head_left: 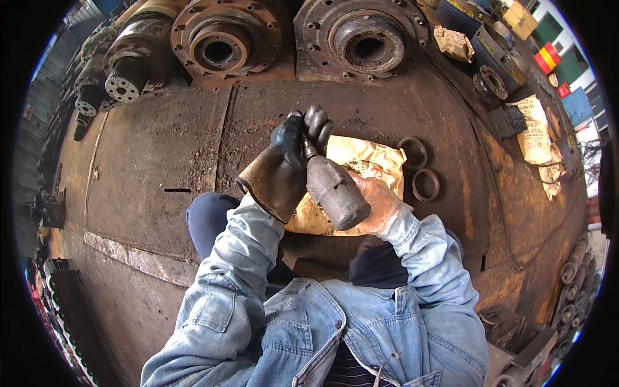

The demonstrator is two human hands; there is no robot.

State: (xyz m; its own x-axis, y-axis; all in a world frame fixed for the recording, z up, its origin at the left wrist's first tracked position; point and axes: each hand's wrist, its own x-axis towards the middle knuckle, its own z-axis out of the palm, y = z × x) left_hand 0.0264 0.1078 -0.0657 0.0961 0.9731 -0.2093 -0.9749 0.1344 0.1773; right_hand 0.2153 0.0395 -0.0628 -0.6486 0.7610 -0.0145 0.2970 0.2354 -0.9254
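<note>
A grey, worn, bottle-shaped tool [336,197] is held at a slant between my hands, its blunt end towards me; its exact kind does not show. My left hand [298,145], in a dark rubber glove with a wide brown cuff, closes round its narrow neck, hiding the tip. Around the thick body, from the right, wraps my right hand [380,203]; the tool covers most of those fingers. Below both hands lies crumpled tan paper [380,156] on the dark metal surface [155,148]. Two dark metal rings [426,185] rest right of the paper, close together.
Large flanged housings [222,48] stand along the far edge. Splined shafts [122,80] lie at far left. On the right are a torn paper sack [534,132], a cable [493,193] and a blue-and-yellow cylindrical part [496,55]. Dark grit [203,151] litters the surface left of my hands.
</note>
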